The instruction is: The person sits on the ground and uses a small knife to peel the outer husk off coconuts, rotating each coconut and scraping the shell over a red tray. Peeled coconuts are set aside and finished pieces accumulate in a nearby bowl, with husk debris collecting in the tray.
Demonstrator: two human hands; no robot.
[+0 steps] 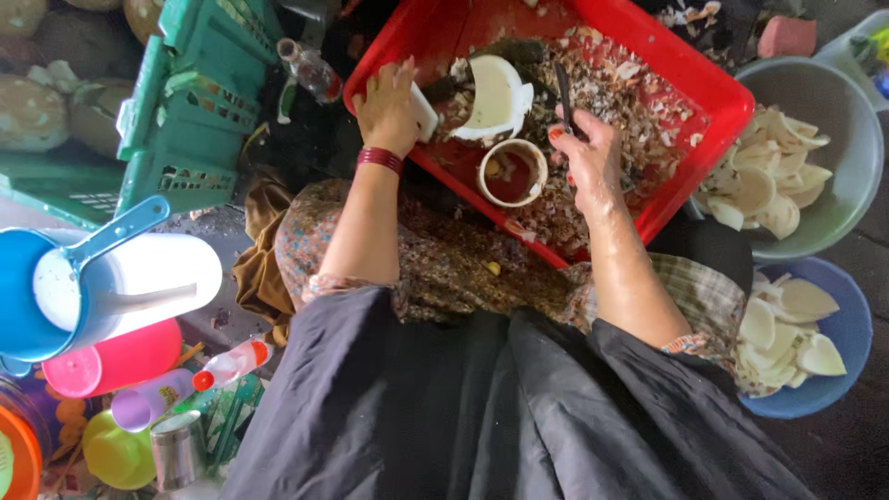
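My left hand (pixel 387 106), with a red bangle on the wrist, grips a small white coconut piece (pixel 425 113) at the near left edge of a red plastic tray (pixel 713 88). My right hand (pixel 589 157) holds a dark thin blade (pixel 563 93) pointing away over the tray. Between the hands lie a large white peeled coconut piece (pixel 495 97) and a round cut coconut shell ring (pixel 512 172). Brown and white shavings (pixel 620 93) cover the tray's bottom.
At the right, a grey basin (pixel 847 208) and a blue basin (pixel 847 329) hold white coconut pieces. Green crates (pixel 190 102) stand at the left with a glass bottle (pixel 310 69) beside them. A blue scoop (pixel 83 268), white container, pink cup and small bottles crowd the lower left.
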